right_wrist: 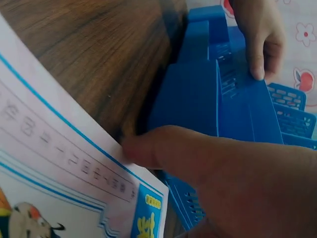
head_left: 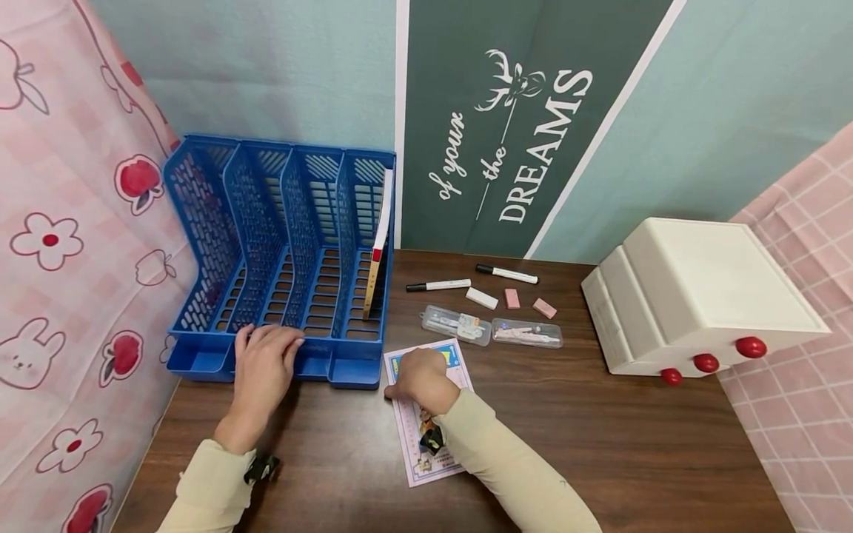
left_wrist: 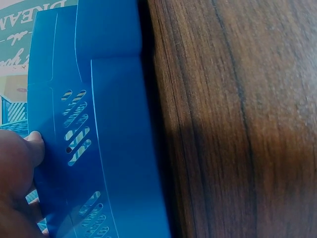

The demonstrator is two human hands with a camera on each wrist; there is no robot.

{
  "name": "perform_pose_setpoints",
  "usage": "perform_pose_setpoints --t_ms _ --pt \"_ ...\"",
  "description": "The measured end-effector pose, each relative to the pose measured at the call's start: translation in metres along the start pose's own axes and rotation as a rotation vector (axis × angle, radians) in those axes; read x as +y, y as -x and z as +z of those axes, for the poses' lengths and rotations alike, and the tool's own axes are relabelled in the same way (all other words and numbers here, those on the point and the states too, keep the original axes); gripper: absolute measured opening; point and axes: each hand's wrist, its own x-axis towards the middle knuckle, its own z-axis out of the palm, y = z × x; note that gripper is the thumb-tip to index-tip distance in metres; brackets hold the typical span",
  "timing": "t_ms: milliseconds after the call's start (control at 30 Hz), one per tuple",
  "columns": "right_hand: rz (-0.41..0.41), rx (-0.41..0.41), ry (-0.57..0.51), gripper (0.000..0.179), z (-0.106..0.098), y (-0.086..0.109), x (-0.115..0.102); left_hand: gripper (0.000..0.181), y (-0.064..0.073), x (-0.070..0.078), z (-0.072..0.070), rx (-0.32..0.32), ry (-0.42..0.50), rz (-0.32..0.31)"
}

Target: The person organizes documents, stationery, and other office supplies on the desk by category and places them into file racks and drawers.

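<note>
Head: booklet [head_left: 409, 433] flat, right of rack [head_left: 356, 349]; left hand [head_left: 264, 363] grips rack's near wall, good brace. Left wrist: thumb at wall's top edge. Right wrist: right hand's [right_wrist: 223, 173] thumb at booklet edge; can't tell if pinched. I'd lift evenly, avoid creasing.

The rack [head_left: 356, 354] stands left of the booklet [head_left: 412, 433] and drawer unit [head_left: 696, 292].

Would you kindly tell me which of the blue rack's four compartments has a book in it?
The rightmost compartment of the blue rack in the head view; a book stands there, and none shows in the other three.
</note>
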Motion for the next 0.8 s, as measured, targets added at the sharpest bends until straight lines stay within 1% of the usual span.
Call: perform_pose_setpoints --t_ms 133,300,467,800 --pt "-0.032 0.036 0.000 0.063 0.002 0.003 -0.004 0.007 0.001 0.000 -0.001 0.006 0.003 0.000" --pt "-0.017 0.079 0.008 0.062 0.005 0.004 -0.011 0.006 0.000 0.000 0.000 0.006 0.007 0.004" --pt "-0.009 0.082 -0.009 0.056 0.005 0.004 -0.017 0.006 0.001 0.001 0.001 0.003 0.014 0.001" --pt "-0.010 0.044 -0.119 0.042 -0.001 0.002 -0.016 0.006 0.000 0.000 0.000 0.011 0.012 0.006"
